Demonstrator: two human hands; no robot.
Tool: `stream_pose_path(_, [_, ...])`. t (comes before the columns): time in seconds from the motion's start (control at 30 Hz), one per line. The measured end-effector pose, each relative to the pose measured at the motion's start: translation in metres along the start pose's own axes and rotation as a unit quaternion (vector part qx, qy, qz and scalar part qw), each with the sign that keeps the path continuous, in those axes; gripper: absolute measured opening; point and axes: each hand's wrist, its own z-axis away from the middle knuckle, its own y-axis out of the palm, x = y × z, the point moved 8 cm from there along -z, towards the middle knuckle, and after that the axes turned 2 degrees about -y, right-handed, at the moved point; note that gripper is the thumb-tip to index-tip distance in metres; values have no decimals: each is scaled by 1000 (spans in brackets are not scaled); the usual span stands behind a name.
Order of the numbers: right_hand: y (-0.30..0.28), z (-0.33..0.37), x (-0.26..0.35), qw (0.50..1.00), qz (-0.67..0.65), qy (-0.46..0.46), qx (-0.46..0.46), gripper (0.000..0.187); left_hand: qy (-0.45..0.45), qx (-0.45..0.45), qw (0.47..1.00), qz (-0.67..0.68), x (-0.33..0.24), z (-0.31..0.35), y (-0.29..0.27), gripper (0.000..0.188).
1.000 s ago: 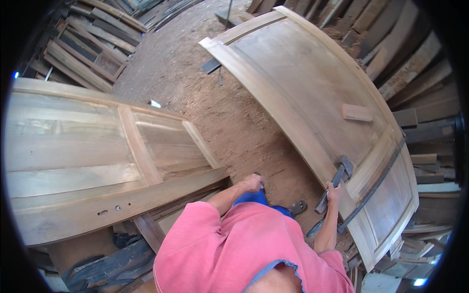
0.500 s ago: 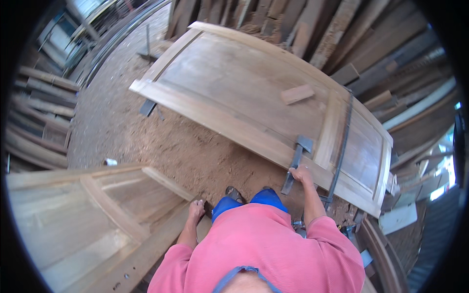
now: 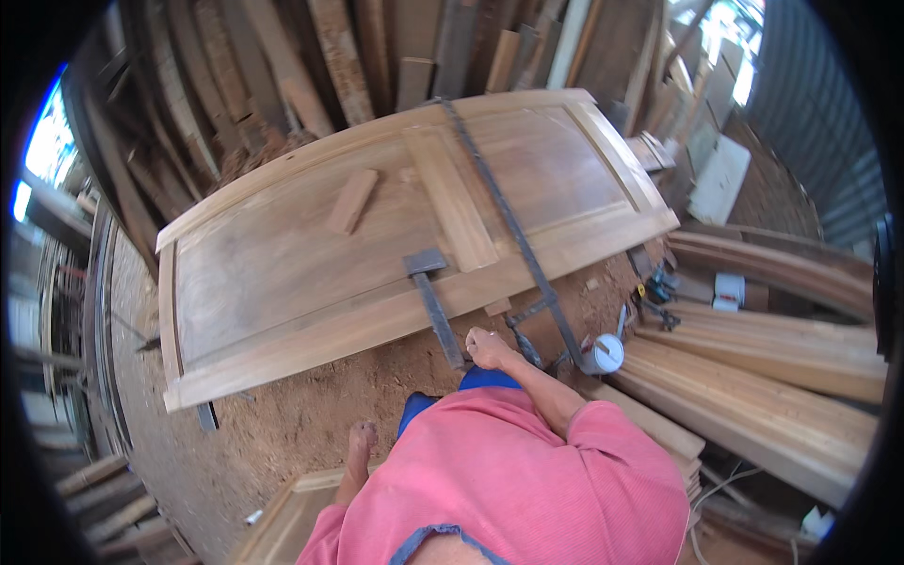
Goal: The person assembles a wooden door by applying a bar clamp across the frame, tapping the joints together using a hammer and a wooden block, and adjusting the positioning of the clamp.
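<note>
A wooden panelled door [image 3: 311, 320] lies raised off the ground in front of me. Across it runs a long dark bar clamp [image 3: 508, 217], its screw end past the near edge. On the door rests a dark hammer-like tool [image 3: 435, 311], its long flat handle jutting over the near edge towards me. My right hand [image 3: 485, 347] is just right of the handle's end, apparently apart from it, fingers curled; whether anything is inside is hidden. Low by my left side hangs my left hand [image 3: 362, 439], loosely closed, nothing showing in it. A small wood block [image 3: 353, 201] lies on the panel.
Planks [image 3: 339, 61] lean upright behind the door. At right lie long timbers [image 3: 753, 405], a white tub [image 3: 604, 353] and a teal power tool [image 3: 662, 282]. Part of another panelled door [image 3: 282, 508] shows at lower left. Sawdust covers the ground [image 3: 311, 424].
My view has turned right, bringing the timbers and tub into sight. My left hand has come off the other door's edge. My right hand has drawn back from the tool's handle.
</note>
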Motion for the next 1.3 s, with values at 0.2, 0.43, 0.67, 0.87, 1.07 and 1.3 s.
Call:
stream_pose_path(0.2, [-1,34,-55,995,-66,45,-62,21,6,73,986,148,-86,-62,28,25])
stream_pose_path(0.43, [-3,77,-122,979,-102,137,-108,32,90,201,973,-70,-190,-62,86,33])
stream_pose_path(0.67, [53,170,-191,940,-125,278,-150,25,77,555,826,-68,-304,-18,105,41])
stream_pose_path(0.87, [76,222,-275,913,39,353,-201,26,305,410,859,-31,-461,-35,123,37])
stream_pose_path(1.07, [36,232,-373,783,-212,451,-373,32,445,262,846,-132,-598,-6,236,37])
stream_pose_path(1.3, [-119,143,-471,803,-273,393,-357,29,625,40,692,-360,-721,-19,430,56])
